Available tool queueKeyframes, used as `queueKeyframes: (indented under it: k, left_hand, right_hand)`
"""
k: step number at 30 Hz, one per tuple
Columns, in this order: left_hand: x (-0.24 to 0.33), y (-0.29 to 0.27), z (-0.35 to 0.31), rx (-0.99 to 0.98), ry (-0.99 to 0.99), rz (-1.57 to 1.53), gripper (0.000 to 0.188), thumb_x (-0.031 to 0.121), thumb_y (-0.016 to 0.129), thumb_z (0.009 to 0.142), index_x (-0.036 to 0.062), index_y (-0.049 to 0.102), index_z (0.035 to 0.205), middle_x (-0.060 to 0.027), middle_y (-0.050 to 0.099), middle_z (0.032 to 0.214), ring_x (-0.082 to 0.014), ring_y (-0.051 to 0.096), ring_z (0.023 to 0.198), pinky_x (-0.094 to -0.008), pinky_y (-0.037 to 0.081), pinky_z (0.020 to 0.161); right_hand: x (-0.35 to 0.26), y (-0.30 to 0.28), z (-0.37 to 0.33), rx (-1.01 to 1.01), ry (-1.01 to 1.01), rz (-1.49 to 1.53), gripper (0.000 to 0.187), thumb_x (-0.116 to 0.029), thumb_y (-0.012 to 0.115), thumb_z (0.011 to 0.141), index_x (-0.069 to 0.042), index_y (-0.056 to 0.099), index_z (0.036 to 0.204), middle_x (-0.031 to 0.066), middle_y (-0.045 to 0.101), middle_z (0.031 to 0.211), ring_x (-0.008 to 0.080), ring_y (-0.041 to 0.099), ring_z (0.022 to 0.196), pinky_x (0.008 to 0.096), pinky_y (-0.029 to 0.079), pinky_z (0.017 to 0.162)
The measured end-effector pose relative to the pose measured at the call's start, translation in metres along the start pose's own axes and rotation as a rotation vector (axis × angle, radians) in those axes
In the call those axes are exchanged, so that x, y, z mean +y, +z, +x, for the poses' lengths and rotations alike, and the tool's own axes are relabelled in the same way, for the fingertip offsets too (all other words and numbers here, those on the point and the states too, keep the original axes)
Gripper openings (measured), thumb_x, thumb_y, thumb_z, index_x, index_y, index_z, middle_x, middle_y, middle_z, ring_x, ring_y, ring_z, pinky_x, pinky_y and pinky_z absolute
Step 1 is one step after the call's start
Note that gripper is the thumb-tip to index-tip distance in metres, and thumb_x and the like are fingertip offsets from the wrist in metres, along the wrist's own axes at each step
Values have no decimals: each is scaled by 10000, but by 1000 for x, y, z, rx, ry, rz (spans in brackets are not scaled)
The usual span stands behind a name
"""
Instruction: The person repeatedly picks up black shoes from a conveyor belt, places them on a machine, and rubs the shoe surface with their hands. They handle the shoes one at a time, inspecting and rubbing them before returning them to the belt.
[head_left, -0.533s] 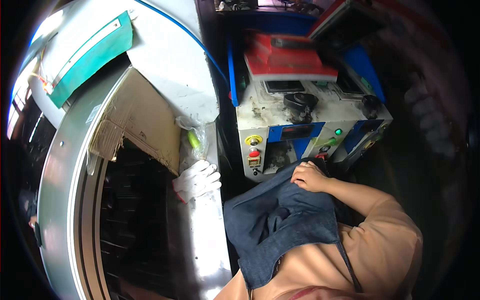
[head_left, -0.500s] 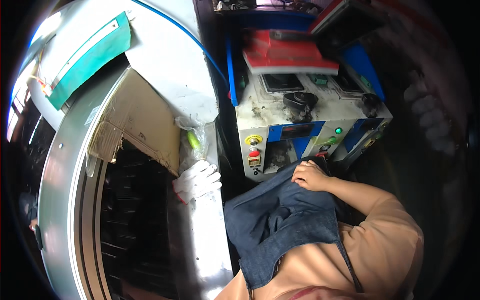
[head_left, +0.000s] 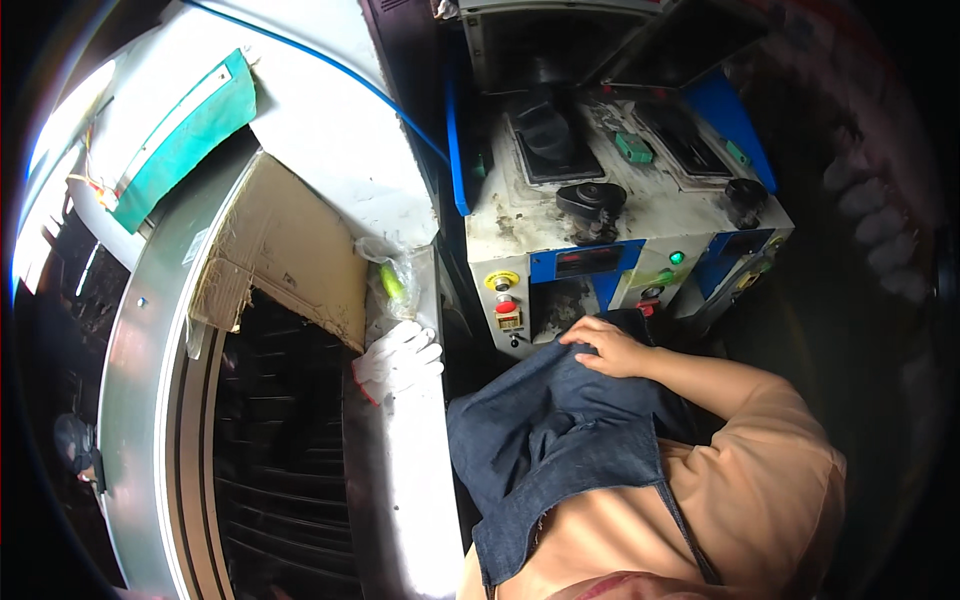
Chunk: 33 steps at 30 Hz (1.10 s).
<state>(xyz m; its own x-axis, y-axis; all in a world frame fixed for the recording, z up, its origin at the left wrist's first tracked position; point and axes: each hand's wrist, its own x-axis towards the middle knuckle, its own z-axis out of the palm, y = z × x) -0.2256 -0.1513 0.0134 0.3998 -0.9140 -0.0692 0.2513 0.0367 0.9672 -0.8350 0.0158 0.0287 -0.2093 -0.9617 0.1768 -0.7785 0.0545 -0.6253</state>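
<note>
My right hand point(head_left: 607, 348) rests on the dark blue denim apron point(head_left: 565, 430) over my lap, fingers stretched to the left and slightly apart, holding nothing. My left hand is out of sight. Just ahead stands a stained white and blue machine point(head_left: 500, 235) with two recessed bays on top. A black, shoe-like piece point(head_left: 545, 130) sits in the left bay, and the dark underside of a raised lid point(head_left: 550, 45) shows behind it. Black round fittings point(head_left: 592, 200) stick out along the front edge.
At my left, a white glove point(head_left: 400, 360) with a red cuff lies on a metal ledge point(head_left: 425, 480). Beyond it are a clear plastic bag point(head_left: 392, 283) with something green inside and a cardboard sheet point(head_left: 290, 240). Red and yellow controls point(head_left: 506, 305) mark the machine's front.
The red and white lid, blurred over the machine before, now stands raised, showing its dark underside and the left bay. My right hand has shifted slightly left on the apron, its fingers straighter.
</note>
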Motion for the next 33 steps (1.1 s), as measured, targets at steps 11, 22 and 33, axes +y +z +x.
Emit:
queueKeyframes:
  k: [11, 22, 33]
  left_hand:
    - [-36, 183, -125, -799, 1, -181, 808, 438, 730, 786, -41, 475, 1384, -159, 580, 1316, -266, 605, 1149, -416, 497, 978]
    - [103, 450, -282, -2064, 1497, 625, 1100, 419, 866, 524, 89, 435, 1482, -236, 480, 1451, -434, 456, 1340, -544, 343, 1122]
    - [81, 498, -324, -1542, 1296, 334, 657, 185, 817, 756, 29, 570, 1345, -174, 624, 1242, -354, 604, 1119, -399, 485, 942]
  right_hand:
    - [-62, -40, 21, -467, 95, 1105, 867, -690, 312, 971, -53, 259, 1557, 235, 609, 1252, 292, 680, 1032, 383, 582, 824]
    - [37, -133, -102, -483, 182, 1942, 984, -796, 370, 873, -104, 264, 1565, 193, 454, 1501, 391, 548, 1285, 587, 564, 866]
    - [69, -191, -164, 505, -144, 1628, 798, -499, 594, 944, 24, 358, 1499, 166, 454, 1509, 318, 441, 1390, 486, 347, 1167]
